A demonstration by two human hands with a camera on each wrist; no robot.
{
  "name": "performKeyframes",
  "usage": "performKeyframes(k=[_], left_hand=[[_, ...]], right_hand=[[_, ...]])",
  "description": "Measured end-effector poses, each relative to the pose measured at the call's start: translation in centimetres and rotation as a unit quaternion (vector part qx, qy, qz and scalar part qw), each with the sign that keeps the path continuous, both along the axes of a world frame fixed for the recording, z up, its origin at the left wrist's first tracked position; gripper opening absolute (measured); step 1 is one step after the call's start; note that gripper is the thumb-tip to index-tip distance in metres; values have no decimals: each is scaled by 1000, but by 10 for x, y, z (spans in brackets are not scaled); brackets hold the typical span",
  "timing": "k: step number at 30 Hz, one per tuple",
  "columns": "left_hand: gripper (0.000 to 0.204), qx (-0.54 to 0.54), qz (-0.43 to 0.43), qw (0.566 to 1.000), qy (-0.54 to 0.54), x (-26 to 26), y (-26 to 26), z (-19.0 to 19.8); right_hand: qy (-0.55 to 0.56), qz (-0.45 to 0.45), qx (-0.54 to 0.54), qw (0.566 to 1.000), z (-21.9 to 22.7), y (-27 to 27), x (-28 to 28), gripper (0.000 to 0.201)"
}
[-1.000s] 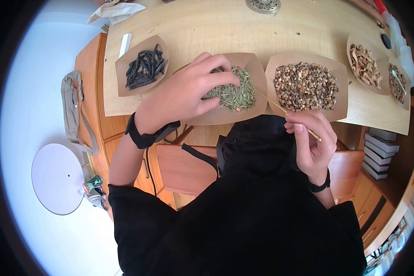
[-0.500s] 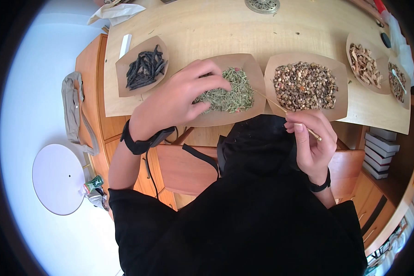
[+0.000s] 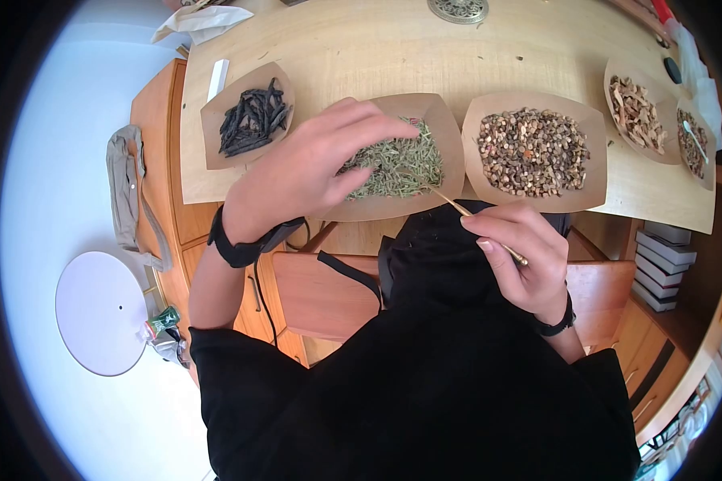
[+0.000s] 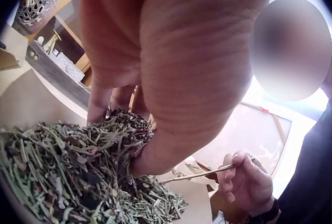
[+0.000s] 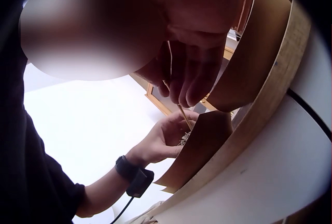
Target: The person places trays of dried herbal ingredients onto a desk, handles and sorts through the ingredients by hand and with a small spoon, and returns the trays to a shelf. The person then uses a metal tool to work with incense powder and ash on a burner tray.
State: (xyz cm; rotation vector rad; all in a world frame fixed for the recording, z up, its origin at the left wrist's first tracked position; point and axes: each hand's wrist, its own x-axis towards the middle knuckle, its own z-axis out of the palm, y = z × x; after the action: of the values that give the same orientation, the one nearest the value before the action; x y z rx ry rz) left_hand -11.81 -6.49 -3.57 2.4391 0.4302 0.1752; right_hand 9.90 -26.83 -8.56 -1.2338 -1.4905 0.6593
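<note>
Dried green herb (image 3: pixel 397 152) fills a brown paper tray (image 3: pixel 449 120) in the head view. My left hand (image 3: pixel 293 176) reaches over the tray's left side, its thumb and fingers well apart. Its fingertips sit down in the herb in the left wrist view, where a mound of herb (image 4: pixel 124 125) rises between thumb and fingers. My right hand (image 3: pixel 529 252) pinches a thin brass-coloured stick (image 3: pixel 451 202) with a thicker, knobbed end. The stick's far tip reaches into the herb near the tray's front edge.
A tray of brown and cream chopped pieces (image 3: pixel 533 152) stands on the right. Black dried pods (image 3: pixel 253 120) lie in a tray on the left. Pale shavings (image 3: pixel 638 112) and a smaller tray with a white spoon (image 3: pixel 690 132) are at the far right.
My right hand has moved left and down, bringing the stick's tip further into the herb. My left hand first shifted left; its index finger then stretched to the right.
</note>
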Motion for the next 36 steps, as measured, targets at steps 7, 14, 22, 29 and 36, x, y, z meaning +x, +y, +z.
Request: performKeyframes(k=[7,14,22,29,36], left_hand=[[59,8,-13,1000,-6,-1,-1,3],[58,60,-12,998,-3,-1,-2,2],[51,109,-21,994,-18,1,-4,6],[49,109,-27,994,-13,-1,-2,3],[44,115,-14,992,-38,-1,-7,0]], right_hand=[[-24,-20,-24,999,0,1,1,24],[-24,-30,-13,999,0,0,1,22],[-22,-34,-8,999,0,-1,1,21],[-19,-32,-8,999,0,-2,2,22],[-38,-39,-14,998,1,-2,3,25]])
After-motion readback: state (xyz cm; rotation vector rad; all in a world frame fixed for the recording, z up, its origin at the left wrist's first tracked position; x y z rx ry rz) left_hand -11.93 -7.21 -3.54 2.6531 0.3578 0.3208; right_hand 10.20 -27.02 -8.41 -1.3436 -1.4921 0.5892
